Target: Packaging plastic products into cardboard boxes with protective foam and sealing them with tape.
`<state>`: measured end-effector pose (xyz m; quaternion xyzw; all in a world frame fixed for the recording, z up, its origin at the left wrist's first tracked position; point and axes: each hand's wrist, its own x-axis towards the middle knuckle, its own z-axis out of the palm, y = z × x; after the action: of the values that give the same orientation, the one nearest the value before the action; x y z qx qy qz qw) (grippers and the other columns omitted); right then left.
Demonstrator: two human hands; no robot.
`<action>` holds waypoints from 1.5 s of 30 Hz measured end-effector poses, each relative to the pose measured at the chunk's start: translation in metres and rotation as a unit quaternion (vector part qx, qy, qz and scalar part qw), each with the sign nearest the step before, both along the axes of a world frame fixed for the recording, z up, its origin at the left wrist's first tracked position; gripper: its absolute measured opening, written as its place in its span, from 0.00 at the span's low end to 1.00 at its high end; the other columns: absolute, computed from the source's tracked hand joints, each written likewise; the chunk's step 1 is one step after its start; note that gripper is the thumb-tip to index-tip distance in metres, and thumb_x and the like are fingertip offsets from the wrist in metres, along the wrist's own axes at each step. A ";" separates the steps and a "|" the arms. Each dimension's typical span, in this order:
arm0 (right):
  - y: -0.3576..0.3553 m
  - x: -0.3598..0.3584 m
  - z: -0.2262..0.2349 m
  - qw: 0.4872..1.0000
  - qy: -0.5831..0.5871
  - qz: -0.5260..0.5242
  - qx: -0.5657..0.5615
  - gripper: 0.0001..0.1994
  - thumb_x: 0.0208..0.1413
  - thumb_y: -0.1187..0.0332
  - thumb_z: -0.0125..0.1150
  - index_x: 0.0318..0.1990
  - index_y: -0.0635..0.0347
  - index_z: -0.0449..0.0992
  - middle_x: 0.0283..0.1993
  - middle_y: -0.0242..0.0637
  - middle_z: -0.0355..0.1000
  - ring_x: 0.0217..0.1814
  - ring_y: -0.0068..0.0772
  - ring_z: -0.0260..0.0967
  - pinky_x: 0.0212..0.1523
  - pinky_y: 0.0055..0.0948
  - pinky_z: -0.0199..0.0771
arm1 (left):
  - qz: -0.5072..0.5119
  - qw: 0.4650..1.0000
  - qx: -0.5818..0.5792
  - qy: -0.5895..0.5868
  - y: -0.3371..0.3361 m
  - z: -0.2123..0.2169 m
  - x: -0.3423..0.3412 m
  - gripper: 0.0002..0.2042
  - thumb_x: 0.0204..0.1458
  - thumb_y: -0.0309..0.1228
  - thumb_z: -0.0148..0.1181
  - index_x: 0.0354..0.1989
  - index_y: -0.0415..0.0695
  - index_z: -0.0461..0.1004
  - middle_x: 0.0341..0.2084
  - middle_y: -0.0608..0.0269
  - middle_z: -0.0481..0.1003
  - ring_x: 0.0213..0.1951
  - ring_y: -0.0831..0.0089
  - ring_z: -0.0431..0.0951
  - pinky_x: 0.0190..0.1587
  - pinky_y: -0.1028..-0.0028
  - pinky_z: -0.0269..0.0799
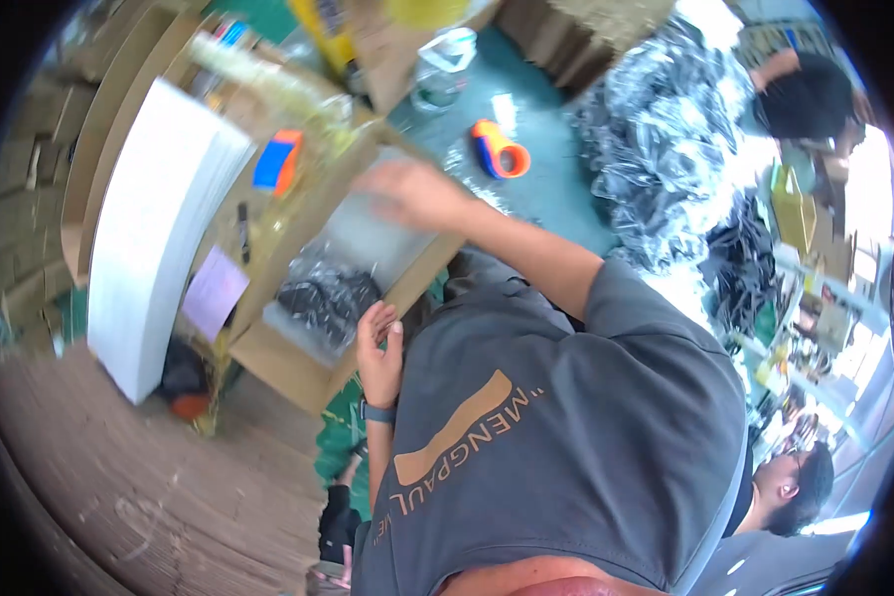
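Note:
An open cardboard box [286, 380] stands in front of me. Inside lie a black item in clear plastic [330, 298] and a pale, translucent sheet or bag [382, 233]. My left hand [378, 343], a dark band on its wrist, is at the box's near edge with fingers apart and nothing seen in them. My right hand [412, 195] is over the far end of the box, smeared by motion, so its fingers and anything in them cannot be made out.
Left of the box are a tall white stack [154, 238], a pink paper [216, 290], a black marker [243, 230] and a blue-orange object [278, 162]. Beyond are an orange-blue tape dispenser [502, 151], a clear plastic jug [442, 74] and heaped plastic wrap [666, 129]. People are at right.

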<state>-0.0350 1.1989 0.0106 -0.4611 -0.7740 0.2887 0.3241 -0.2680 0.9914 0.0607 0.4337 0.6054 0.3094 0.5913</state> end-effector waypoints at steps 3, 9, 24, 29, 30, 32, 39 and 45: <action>0.004 0.237 0.034 0.933 -0.148 -0.329 -0.015 0.20 0.57 0.67 0.68 0.58 0.57 0.80 0.54 0.50 0.80 0.53 0.55 0.79 0.54 0.51 0.81 | -0.077 0.997 0.010 -0.026 0.030 -0.001 0.061 0.23 0.68 0.24 0.60 0.70 0.35 0.67 0.59 0.48 0.79 0.60 0.64 0.80 0.64 0.66 0.75; -0.103 0.499 -0.017 0.731 -0.474 -0.438 -0.221 0.38 0.48 0.52 0.80 0.64 0.55 0.71 0.59 0.52 0.77 0.65 0.62 0.73 0.59 0.53 0.82 | -0.197 0.980 0.027 -0.001 0.065 0.018 0.193 0.21 0.67 0.25 0.61 0.68 0.35 0.70 0.59 0.49 0.80 0.60 0.64 0.81 0.64 0.66 0.75; -0.105 0.524 0.134 0.907 0.267 -0.001 -0.326 0.22 0.69 0.67 0.66 0.67 0.63 0.77 0.54 0.38 0.84 0.52 0.28 0.80 0.54 0.32 0.82 | -0.462 0.870 -0.063 -0.160 0.140 0.032 0.431 0.44 0.53 0.31 0.78 0.76 0.35 0.59 0.67 0.55 0.73 0.67 0.66 0.72 0.71 0.62 0.67; -0.021 0.618 0.011 0.953 -0.279 -0.110 -0.049 0.21 0.58 0.78 0.60 0.59 0.58 0.81 0.57 0.44 0.80 0.67 0.52 0.74 0.67 0.49 0.74 | -0.381 0.876 -0.231 -0.186 0.099 0.019 0.404 0.36 0.62 0.35 0.73 0.75 0.40 0.63 0.61 0.61 0.74 0.61 0.72 0.75 0.65 0.68 0.72; -0.016 0.629 -0.018 0.888 -0.441 -0.128 -0.020 0.19 0.59 0.74 0.60 0.58 0.54 0.82 0.62 0.40 0.77 0.75 0.46 0.66 0.76 0.54 0.62 | -0.372 0.879 -0.233 -0.183 0.094 0.018 0.398 0.36 0.62 0.35 0.73 0.75 0.40 0.63 0.61 0.61 0.74 0.61 0.72 0.75 0.65 0.68 0.72; -0.012 0.653 -0.066 0.832 -0.530 -0.129 0.102 0.14 0.60 0.69 0.62 0.54 0.48 0.79 0.66 0.39 0.72 0.77 0.46 0.63 0.82 0.62 0.50 | -0.211 0.906 -0.279 -0.240 0.082 0.019 0.388 0.34 0.66 0.33 0.68 0.77 0.40 0.59 0.61 0.57 0.76 0.57 0.69 0.79 0.62 0.66 0.75; -0.008 0.625 -0.029 0.832 -0.548 -0.079 0.029 0.17 0.59 0.70 0.64 0.56 0.46 0.75 0.48 0.38 0.75 0.58 0.44 0.76 0.54 0.45 0.72 | -0.053 0.872 -0.245 -0.420 0.082 0.037 0.330 0.33 0.67 0.23 0.57 0.80 0.44 0.54 0.69 0.52 0.71 0.64 0.66 0.77 0.61 0.64 0.78; -0.058 0.544 0.035 0.889 -0.384 -0.106 -0.225 0.35 0.64 0.59 0.69 0.77 0.45 0.63 0.52 0.60 0.82 0.54 0.66 0.81 0.55 0.52 0.81 | -0.035 0.908 -0.122 -0.399 0.076 0.036 0.265 0.30 0.68 0.22 0.57 0.77 0.46 0.59 0.70 0.57 0.72 0.63 0.70 0.76 0.59 0.64 0.79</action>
<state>0.5095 1.1404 0.0453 -0.6757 -0.6988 0.2196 -0.0829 -0.0029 1.0677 0.0962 0.2195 0.3362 0.3593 0.8425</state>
